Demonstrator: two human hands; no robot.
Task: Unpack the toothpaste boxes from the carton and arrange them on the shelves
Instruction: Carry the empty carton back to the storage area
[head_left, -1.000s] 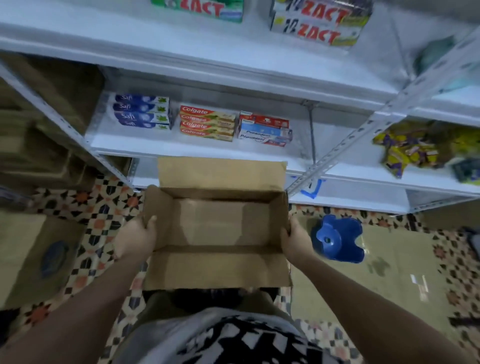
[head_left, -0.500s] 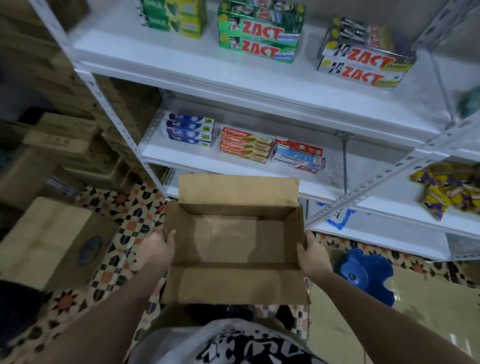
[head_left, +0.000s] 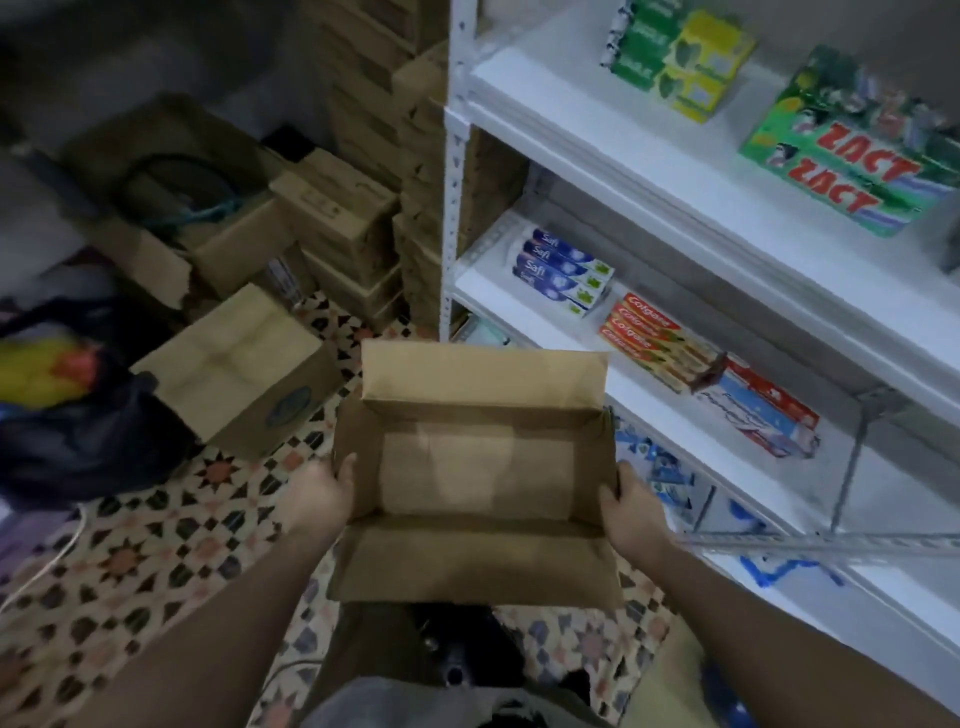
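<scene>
The carton (head_left: 475, 467) sits at lower centre of the frame, empty and likely light, its thin card flexible; the short end walls are the sensible hold. The left hand (head_left: 321, 493) and right hand (head_left: 631, 512) each clamp one end. On the shelves (head_left: 675, 171) at right, toothpaste boxes (head_left: 563, 273) read Safi, Colgate and ZACT.

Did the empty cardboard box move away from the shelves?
Yes. The box, held by both hands, swung left: earlier it sat in front of the Colgate boxes, now it sits past the shelf post, toward the stacked cartons.
</scene>
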